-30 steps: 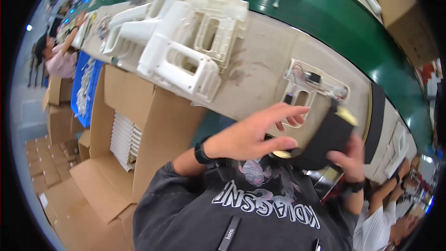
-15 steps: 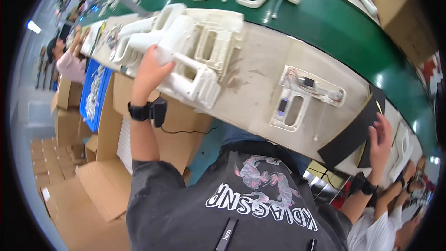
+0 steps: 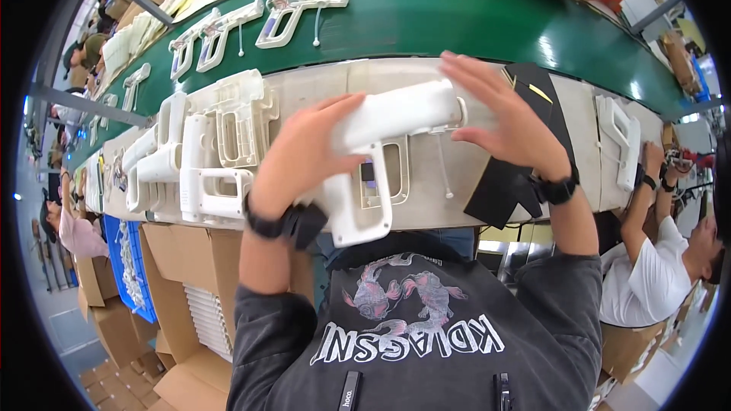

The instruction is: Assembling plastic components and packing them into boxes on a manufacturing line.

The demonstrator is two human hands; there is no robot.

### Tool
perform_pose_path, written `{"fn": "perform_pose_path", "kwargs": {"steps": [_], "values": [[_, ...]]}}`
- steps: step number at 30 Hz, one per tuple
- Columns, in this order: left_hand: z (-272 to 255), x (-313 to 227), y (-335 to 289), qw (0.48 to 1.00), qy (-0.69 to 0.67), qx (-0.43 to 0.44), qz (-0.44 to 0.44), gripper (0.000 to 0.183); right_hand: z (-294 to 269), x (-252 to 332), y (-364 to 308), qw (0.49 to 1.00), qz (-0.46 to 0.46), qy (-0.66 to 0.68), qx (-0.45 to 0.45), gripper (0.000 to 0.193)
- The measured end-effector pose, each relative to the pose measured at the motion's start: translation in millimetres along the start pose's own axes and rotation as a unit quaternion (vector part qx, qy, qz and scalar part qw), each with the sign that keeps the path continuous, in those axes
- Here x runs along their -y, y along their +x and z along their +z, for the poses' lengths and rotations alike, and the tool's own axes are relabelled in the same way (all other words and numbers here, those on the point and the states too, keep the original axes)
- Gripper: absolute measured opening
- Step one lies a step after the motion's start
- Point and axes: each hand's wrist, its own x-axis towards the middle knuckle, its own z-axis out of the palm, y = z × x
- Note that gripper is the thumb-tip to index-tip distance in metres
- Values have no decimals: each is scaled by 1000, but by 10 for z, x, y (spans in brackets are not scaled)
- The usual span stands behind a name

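Observation:
My left hand [image 3: 308, 144] grips a white gun-shaped plastic housing [image 3: 407, 113] at its rear, with the looped handle hanging toward me. Beside the front end of that housing, my right hand [image 3: 509, 118] is open, fingers spread and slightly blurred; whether it touches the housing I cannot tell. Beneath, largely covered by it, an open housing half [image 3: 403, 183] lies on the worktable, showing a purple part and a thin white cord [image 3: 446, 171]. To the left sits a group of white housing shells [image 3: 199, 160], with a cream ribbed shell [image 3: 240, 118] among them.
Black foam sheets [image 3: 544, 103] lie to the right, near another white housing [image 3: 620, 133]. A green conveyor belt [image 3: 426, 15] carries several gun-shaped assemblies [image 3: 301, 11]. Cardboard boxes [image 3: 179, 251] and a blue bin [image 3: 122, 251] stand at lower left. A co-worker [image 3: 655, 274] works at right.
My left hand has lifted a white housing from the group at left and carried it right, over the open half. My right hand has moved inward from the foam sheets. The view has turned.

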Motion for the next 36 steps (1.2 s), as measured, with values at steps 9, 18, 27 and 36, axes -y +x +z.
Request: {"fn": "perform_pose_path", "kwargs": {"steps": [9, 18, 27, 36], "values": [[528, 229, 371, 999, -9, 38, 20, 75, 401, -618, -299, 996, 62, -12, 60, 70], [806, 389, 414, 998, -24, 49, -18, 78, 528, -835, -309, 995, 61, -34, 67, 71], [794, 541, 587, 985, 47, 149, -68, 92, 545, -1005, -156, 991, 47, -17, 121, 73], [664, 51, 913, 988, -29, 148, 23, 84, 245, -804, -294, 988, 91, -80, 100, 70]]}}
